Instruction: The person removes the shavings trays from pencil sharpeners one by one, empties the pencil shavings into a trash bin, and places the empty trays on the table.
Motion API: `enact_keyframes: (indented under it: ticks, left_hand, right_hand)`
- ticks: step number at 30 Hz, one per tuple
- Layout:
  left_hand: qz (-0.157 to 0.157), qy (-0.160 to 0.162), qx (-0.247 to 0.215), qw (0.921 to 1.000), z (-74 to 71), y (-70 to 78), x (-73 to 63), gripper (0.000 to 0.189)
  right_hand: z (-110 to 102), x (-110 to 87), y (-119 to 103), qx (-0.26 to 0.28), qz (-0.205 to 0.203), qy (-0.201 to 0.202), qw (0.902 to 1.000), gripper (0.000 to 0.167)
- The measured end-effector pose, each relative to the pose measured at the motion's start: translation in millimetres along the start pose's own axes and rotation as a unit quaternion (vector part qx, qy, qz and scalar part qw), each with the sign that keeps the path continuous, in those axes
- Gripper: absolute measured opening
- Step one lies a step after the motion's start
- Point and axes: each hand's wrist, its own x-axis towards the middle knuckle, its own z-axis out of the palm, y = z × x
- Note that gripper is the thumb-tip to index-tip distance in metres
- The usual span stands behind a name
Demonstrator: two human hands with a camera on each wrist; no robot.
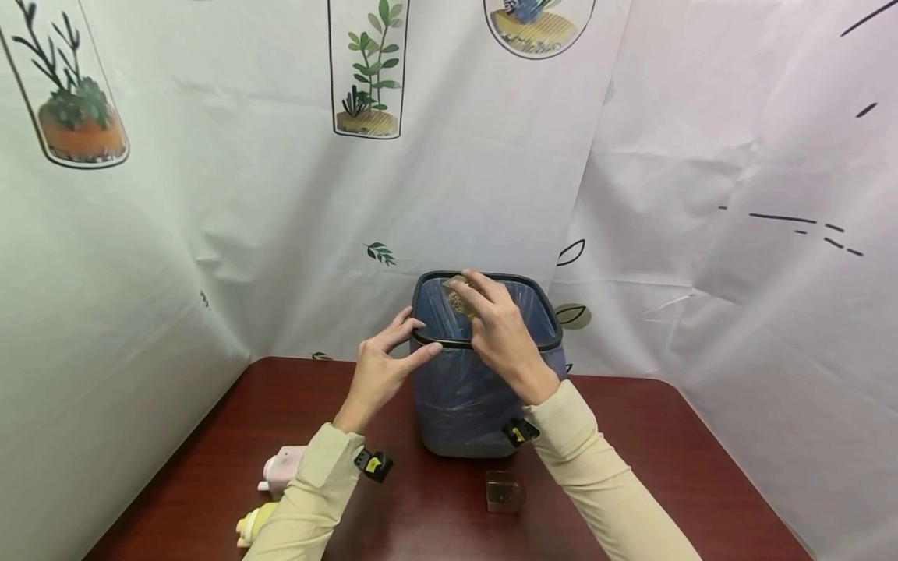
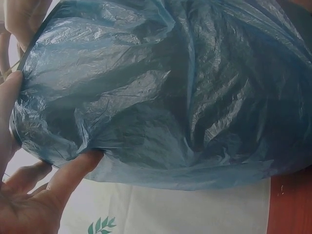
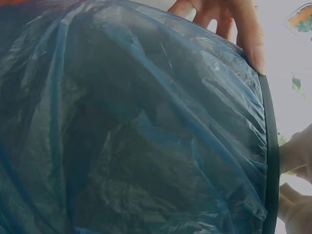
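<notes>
A trash bin (image 1: pixel 449 448) stands on the table, lined with a translucent blue plastic bag (image 2: pixel 141 97) folded outward under its dark rim (image 3: pixel 271 146). My left hand (image 1: pixel 382 362) holds the bin's left front corner, thumb on the front side and fingers at the left rim. Above the bin's opening, my right hand (image 1: pixel 501 323) holds a small clear object with golden-brown specks (image 1: pixel 459 298), partly hidden by the fingers. Its exact kind is unclear. Only parts of the right hand show past the rim in the right wrist view.
A small clear open box (image 1: pixel 504 492) lies on the dark red table (image 1: pixel 617 452) in front of the bin. Left of it, a pink object (image 1: pixel 283 470) and a yellow one (image 1: pixel 256 520) are partly covered by the left sleeve. A printed white cloth (image 1: pixel 477 187) hangs behind.
</notes>
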Motion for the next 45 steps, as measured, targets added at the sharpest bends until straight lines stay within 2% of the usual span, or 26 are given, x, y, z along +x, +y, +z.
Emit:
enact_keyframes:
  ticks: [5,21,27,34,45]
  left_hand:
    - [0.002,0.001,0.002,1.0000,-0.2,-0.3,-0.6,0.040]
    - [0.003,0.005,0.009,0.9999,-0.3,0.3,-0.6,0.039]
    - [0.004,0.005,0.009,0.9999,-0.2,0.3,-1.0,0.040]
    - [0.004,0.005,0.003,1.0000,-0.5,-1.4,-1.8,0.039]
    - [0.007,0.002,-0.006,1.0000,0.6,-0.2,-0.9,0.039]
  right_hand:
    - [-0.2,0.5,-0.5,-0.006,-0.022,-0.001,0.9997,0.062]
    - [0.9,2.0,1.2,-0.029,-0.050,0.012,0.9983,0.057]
    - [0.8,0.4,0.9,-0.053,-0.069,0.009,0.9962,0.058]
    - [0.4,-0.1,-1.1,-0.085,-0.099,-0.013,0.9914,0.056]
    - [0.3,-0.7,-1.1,-0.101,-0.098,-0.008,0.9900,0.055]
